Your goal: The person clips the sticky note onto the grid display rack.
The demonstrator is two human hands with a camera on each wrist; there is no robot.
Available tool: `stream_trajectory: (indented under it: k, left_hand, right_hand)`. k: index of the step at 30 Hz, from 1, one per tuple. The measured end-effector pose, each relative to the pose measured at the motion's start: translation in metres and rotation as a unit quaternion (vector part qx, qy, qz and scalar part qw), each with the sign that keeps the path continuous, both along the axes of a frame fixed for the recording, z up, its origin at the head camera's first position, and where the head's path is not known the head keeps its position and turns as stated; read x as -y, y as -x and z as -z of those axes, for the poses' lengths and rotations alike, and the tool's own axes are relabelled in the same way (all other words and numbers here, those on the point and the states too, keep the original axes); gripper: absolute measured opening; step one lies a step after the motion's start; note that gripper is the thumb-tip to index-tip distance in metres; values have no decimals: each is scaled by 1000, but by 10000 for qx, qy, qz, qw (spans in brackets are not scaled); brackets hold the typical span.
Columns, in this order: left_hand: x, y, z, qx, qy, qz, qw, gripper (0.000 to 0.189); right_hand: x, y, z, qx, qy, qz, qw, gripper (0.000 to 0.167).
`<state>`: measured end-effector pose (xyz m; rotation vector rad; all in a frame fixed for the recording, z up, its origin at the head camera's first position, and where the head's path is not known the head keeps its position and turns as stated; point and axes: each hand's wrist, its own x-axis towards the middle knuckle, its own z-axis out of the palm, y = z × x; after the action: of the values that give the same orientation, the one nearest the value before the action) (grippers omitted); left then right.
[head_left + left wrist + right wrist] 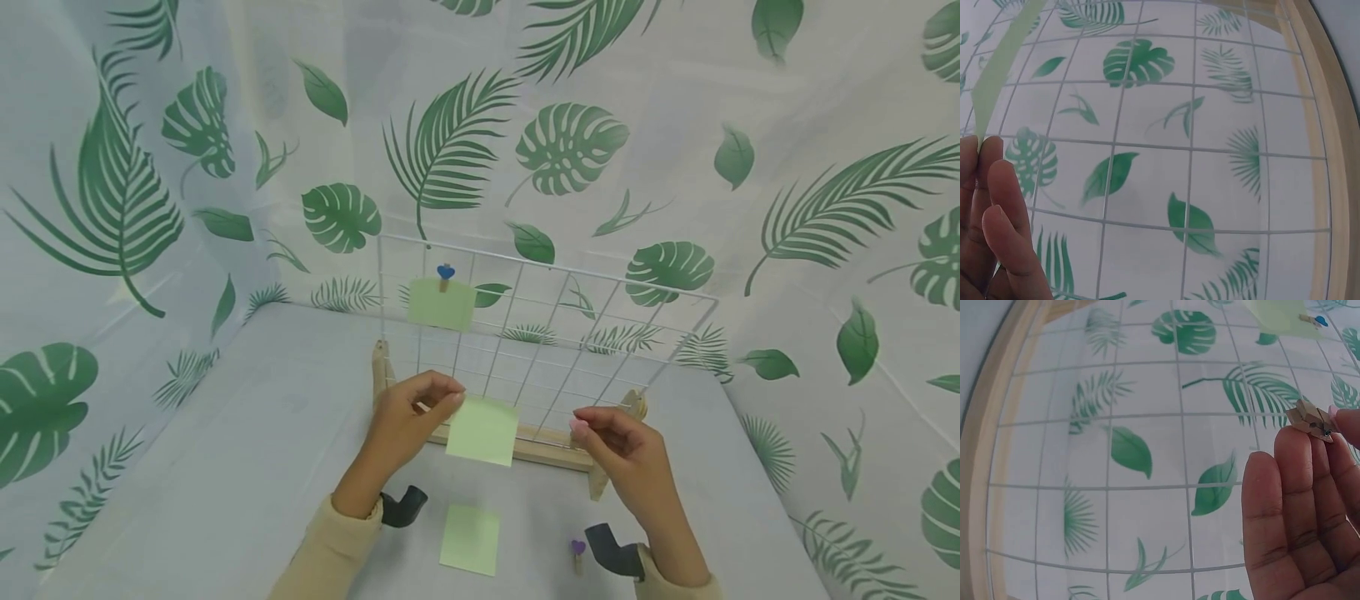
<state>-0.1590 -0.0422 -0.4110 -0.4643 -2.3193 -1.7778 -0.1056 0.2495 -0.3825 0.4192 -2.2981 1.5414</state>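
Between thumb and fingers, my left hand (411, 421) pinches the upper left corner of a pale green sticky note (483, 432), which overlaps the lower part of the white wire grid (517, 333) in the head view. The left wrist view shows this note (999, 72) nearly edge-on at the fingertips. To the right of it, my right hand (626, 446) pinches a small wooden clothespin (1311, 420) with a pink top (578, 427). Higher on the grid, another green note (441, 305) hangs from a clothespin with a blue heart (446, 272).
A third green note (470, 540) lies on the white table (225, 433), with a purple-heart clothespin (578, 548) to its right. Wooden feet and a wooden bar (551, 454) support the grid. Black curved mounts (611, 552) sit at both wrists. Leaf-printed cloth (465, 125) surrounds the table.
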Motion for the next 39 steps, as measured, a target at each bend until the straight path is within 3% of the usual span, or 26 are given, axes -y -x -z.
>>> stream_trajectory:
  k: [11, 23, 39]
  left_hand:
    - [-5, 5, -5, -176, 57, 132, 9997, 8]
    - [-11, 15, -13, -560, 109, 293, 9979, 10]
    - [-23, 25, -24, -842, -4, 367, 9958, 9]
  right_hand:
    - [3, 5, -4, 36, 15, 2, 10000, 12]
    - [1, 16, -9, -463, -49, -475, 9978, 17]
    - [3, 29, -19, -883, -410, -508, 9940, 20]
